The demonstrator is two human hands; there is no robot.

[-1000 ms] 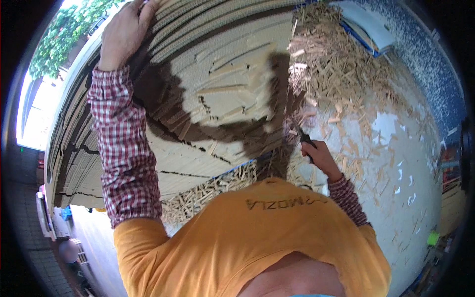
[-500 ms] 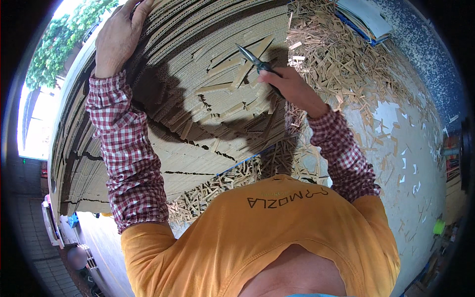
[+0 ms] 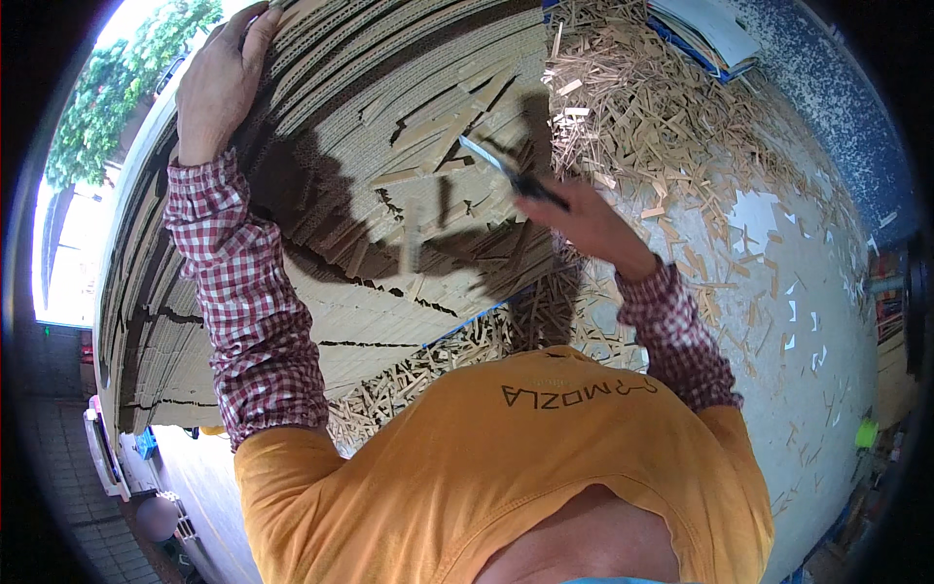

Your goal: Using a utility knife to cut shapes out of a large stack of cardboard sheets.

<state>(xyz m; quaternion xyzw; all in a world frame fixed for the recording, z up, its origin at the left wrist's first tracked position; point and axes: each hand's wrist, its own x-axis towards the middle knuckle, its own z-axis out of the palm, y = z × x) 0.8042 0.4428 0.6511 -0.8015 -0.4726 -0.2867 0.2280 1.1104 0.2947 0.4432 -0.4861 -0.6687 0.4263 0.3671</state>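
Observation:
A tall stack of corrugated cardboard sheets (image 3: 389, 58) fills the upper left, its cut edges facing me. My left hand (image 3: 216, 92) lies on the stack's far left edge, fingers curled over it; some fingertips are hidden. My right hand (image 3: 589, 222) is closed round the dark handles of a pair of pliers (image 3: 486, 156). The pliers' long pointed metal jaws reach toward loose cardboard strips (image 3: 443, 131) on the stack's face. Motion blurs the hand and the tool, so whether the jaws touch a strip I cannot tell. A blurred cardboard scrap (image 3: 413, 238) hangs in front of the stack.
A thick heap of cardboard scraps (image 3: 642, 117) lies right of the stack, and more scraps (image 3: 389, 394) lie close to my body. White scraps dot the pale floor (image 3: 778, 389). Papers on a blue folder (image 3: 705, 39) lie at the far right, by a speckled blue surface (image 3: 827, 97).
My right hand and the pliers have moved a little nearer to me. One small scrap has come loose and appears blurred below the strips. My left hand stays on the stack's edge.

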